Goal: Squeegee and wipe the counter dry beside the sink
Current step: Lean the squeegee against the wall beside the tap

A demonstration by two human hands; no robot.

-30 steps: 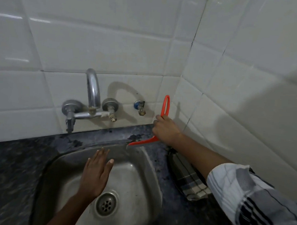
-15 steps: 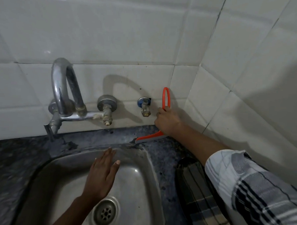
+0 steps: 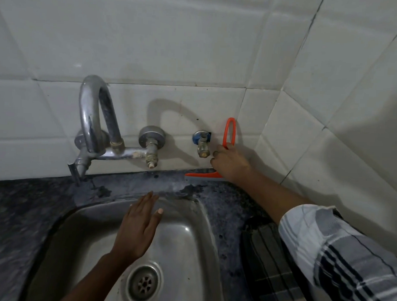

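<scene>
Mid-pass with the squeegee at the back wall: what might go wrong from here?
1. The squeegee blade sits under the small valve; the right hand may knock it.
2. Water pushed sideways may miss the sink and reach the checked cloth.
3. The left hand, open over the basin, would catch the runoff.

The squeegee (image 3: 217,174) in my right grip (image 3: 230,162) was glossy orange plastic, with a paler, matt blade strip along its lower edge. The table (image 3: 222,203) looked like dark speckled stone — polished, with a wet sheen near the sink (image 3: 203,221), which was brushed stainless steel, dull and water-marked. The tap (image 3: 92,114) was chromed metal, shiny but spotted; its fittings looked brassy and crusted. The wall tiles (image 3: 174,47) were smooth, glossy white ceramic. The cloth (image 3: 270,262) was woven, checked fabric — matt, as was my striped sleeve (image 3: 338,254).
</scene>
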